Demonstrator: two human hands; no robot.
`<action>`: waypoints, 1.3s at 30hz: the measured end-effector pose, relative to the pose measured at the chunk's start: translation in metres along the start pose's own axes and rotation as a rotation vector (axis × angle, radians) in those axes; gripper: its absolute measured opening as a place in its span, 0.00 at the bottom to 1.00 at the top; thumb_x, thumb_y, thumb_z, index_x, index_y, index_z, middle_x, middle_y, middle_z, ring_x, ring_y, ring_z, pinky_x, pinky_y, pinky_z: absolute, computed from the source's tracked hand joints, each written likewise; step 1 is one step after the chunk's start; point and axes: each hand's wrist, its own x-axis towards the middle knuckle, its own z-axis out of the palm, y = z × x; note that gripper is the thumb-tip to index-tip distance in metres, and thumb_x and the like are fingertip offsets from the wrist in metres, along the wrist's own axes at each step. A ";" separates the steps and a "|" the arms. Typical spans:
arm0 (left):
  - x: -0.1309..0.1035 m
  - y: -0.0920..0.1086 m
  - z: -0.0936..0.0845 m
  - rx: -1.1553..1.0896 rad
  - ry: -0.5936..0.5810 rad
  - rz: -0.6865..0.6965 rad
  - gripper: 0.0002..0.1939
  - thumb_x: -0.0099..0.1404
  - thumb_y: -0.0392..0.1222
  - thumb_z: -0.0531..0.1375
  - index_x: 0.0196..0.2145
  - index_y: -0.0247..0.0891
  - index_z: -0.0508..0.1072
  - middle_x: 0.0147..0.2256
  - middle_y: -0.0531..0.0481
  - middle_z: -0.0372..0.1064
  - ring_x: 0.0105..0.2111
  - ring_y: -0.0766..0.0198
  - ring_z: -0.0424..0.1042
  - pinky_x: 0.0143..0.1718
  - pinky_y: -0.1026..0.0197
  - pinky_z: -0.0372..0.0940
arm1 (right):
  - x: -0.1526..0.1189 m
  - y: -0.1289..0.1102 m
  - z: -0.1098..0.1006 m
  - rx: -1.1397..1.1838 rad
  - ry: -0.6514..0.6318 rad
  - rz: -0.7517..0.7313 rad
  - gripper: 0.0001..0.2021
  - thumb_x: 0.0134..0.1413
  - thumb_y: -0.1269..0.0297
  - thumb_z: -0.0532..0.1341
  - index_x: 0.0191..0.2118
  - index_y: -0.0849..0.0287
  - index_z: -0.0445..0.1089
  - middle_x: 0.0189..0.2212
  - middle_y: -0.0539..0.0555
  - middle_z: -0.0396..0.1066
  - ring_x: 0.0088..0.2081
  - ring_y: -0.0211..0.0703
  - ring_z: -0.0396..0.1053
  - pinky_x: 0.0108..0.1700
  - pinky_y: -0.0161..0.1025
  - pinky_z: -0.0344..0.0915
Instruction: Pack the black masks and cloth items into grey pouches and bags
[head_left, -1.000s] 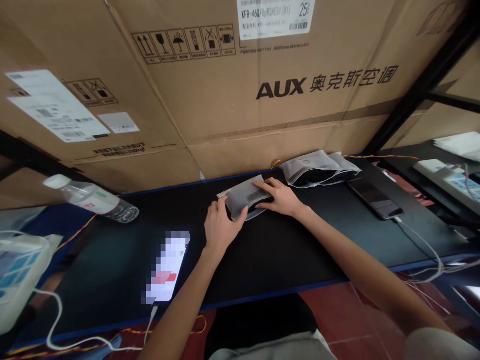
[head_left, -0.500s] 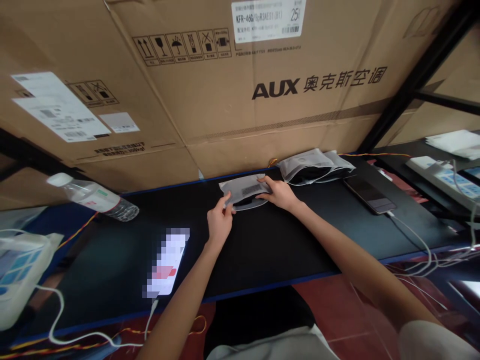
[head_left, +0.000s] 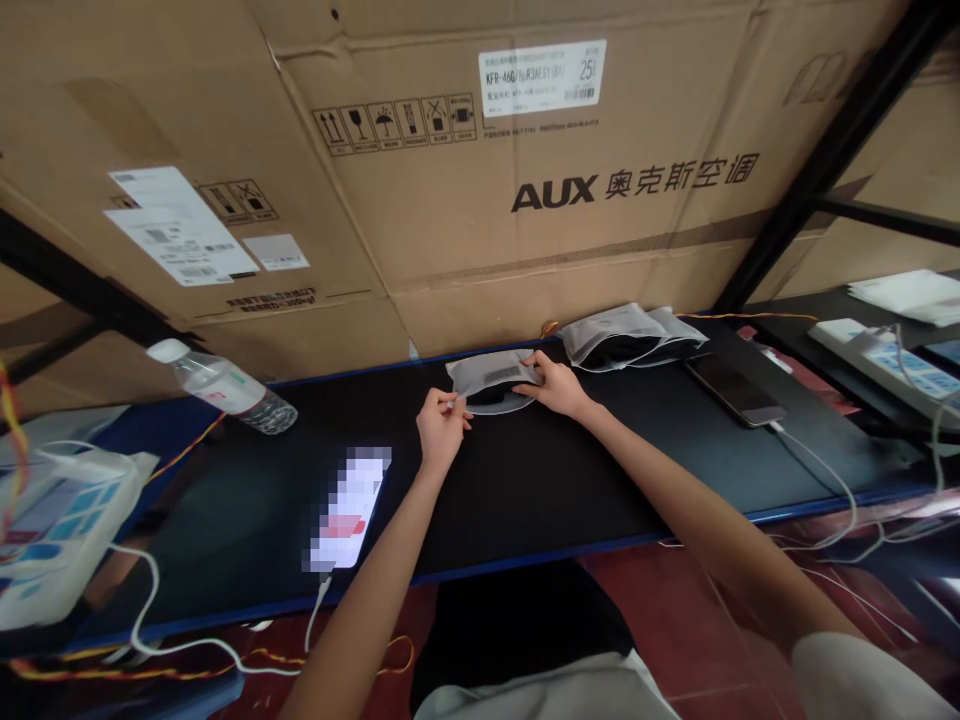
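A frosted zip bag (head_left: 491, 371) lies on the black tabletop in front of me, its near edge gaping and something black inside. My left hand (head_left: 441, 425) pinches the bag's left corner by the zip. On the right side, my right hand (head_left: 553, 384) grips the other end, thumb and fingers closed on the plastic. What the black item inside is, I cannot tell. Just beyond my right hand rest more frosted bags (head_left: 626, 338) with black contents, overlapping each other.
A water bottle (head_left: 225, 385) lies tilted at the left, near a lit phone (head_left: 351, 510) on a white cable. A dark phone (head_left: 735, 390) charges at the right. Power strips (head_left: 67, 535) stand at both sides. A large cardboard box (head_left: 450, 220) forms the back wall.
My left fingers have curled tighter at the bag's left corner, and its mouth looks a little wider. My right hand keeps its hold. The camera view has shifted slightly.
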 end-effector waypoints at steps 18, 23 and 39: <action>0.038 0.019 -0.027 -0.145 -0.428 -0.377 0.21 0.58 0.52 0.73 0.38 0.32 0.74 0.29 0.47 0.74 0.20 0.67 0.73 0.15 0.69 0.63 | 0.000 -0.020 0.007 0.693 -0.035 0.378 0.24 0.56 0.56 0.71 0.48 0.52 0.55 0.23 0.40 0.64 0.17 0.35 0.64 0.16 0.33 0.66; 0.038 0.025 -0.032 -0.272 -0.471 -0.498 0.16 0.62 0.50 0.69 0.35 0.34 0.73 0.25 0.48 0.73 0.19 0.65 0.72 0.16 0.68 0.65 | -0.001 -0.025 0.011 0.981 -0.064 0.314 0.24 0.52 0.63 0.70 0.47 0.51 0.55 0.26 0.41 0.65 0.21 0.35 0.68 0.22 0.34 0.72; 0.015 0.028 -0.011 -0.309 -0.369 -0.404 0.26 0.57 0.48 0.75 0.47 0.32 0.72 0.41 0.36 0.79 0.25 0.59 0.79 0.22 0.61 0.73 | -0.015 0.014 -0.112 -0.564 0.671 0.488 0.31 0.62 0.41 0.57 0.54 0.67 0.71 0.53 0.75 0.70 0.58 0.72 0.64 0.57 0.61 0.63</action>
